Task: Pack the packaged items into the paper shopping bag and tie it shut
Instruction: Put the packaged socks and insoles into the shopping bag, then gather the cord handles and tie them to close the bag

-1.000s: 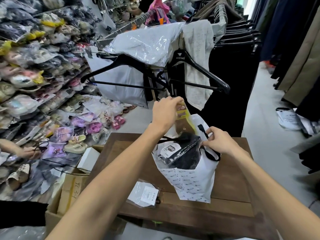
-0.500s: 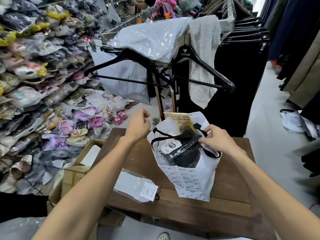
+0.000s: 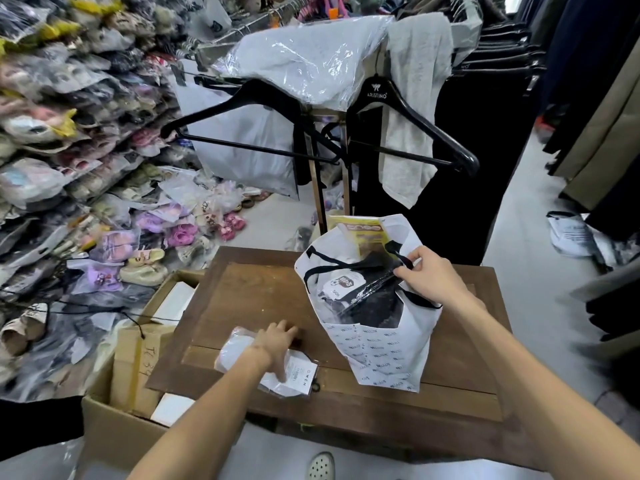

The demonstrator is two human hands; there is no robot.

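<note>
While you are leaning over the table: your shoe [image 3: 321,465] is showing at the bottom edge, on the floor.
Left hand: your left hand [image 3: 275,341] is lying on the packet [image 3: 298,370], fingers spread and thumb stretched along its label; you are pressing on it rather than curling round it.
Packet: it is lying flat near the table's [image 3: 242,299] front edge, a white garment in clear plastic, just left of the bag [image 3: 381,355] and apart from it.
Right hand: your right hand [image 3: 427,277] is pinching the bag's right rim by the black handle [image 3: 398,252], thumb and fingers curled round it.
Bag: it is standing upright on the table, mouth gaping, white with small printed words.
Inside the bag: a black packed item [image 3: 363,292] with a white label is filling it, and a yellow card [image 3: 363,233] is sticking up at the back.
Left of the table: a carton [image 3: 131,362] is sitting on the floor, holding white boxes.
Behind the table: black hangers [image 3: 408,109] are hanging on a rack beside a grey cloth [image 3: 412,98].
Far left: bagged shoes [image 3: 52,133] are piling up in rows.
</note>
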